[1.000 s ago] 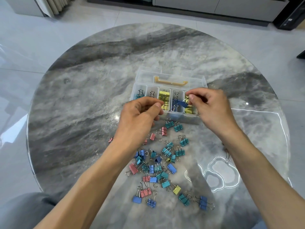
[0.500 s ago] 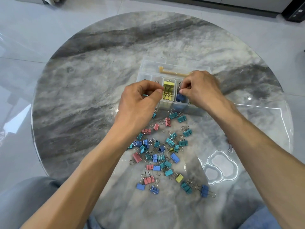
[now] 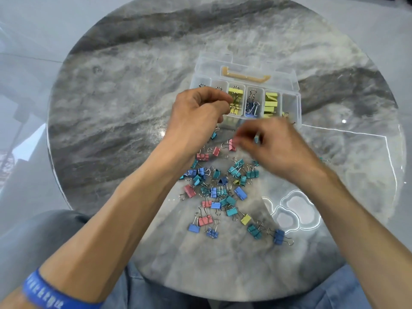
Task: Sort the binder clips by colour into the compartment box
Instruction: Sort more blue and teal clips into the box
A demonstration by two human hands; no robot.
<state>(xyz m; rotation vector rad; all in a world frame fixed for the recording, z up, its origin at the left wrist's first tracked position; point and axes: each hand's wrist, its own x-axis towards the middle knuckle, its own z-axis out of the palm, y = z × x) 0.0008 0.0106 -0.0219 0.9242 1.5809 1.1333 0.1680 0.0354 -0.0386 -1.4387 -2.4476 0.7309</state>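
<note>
Two hands (image 3: 198,114) (image 3: 274,148) over the clips (image 3: 223,192): left curled (contents hidden), right blurred, grip unclear, beside compartment box (image 3: 289,85)

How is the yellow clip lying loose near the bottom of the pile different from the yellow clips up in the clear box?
The loose yellow clip lies alone on the marble table among other colours; the boxed yellow clips are stacked together in the compartment box, walled off from other colours. The loose yellow clip is unsorted; the boxed yellow clips are sorted. Both share the same pale yellow body and wire handles.
</note>
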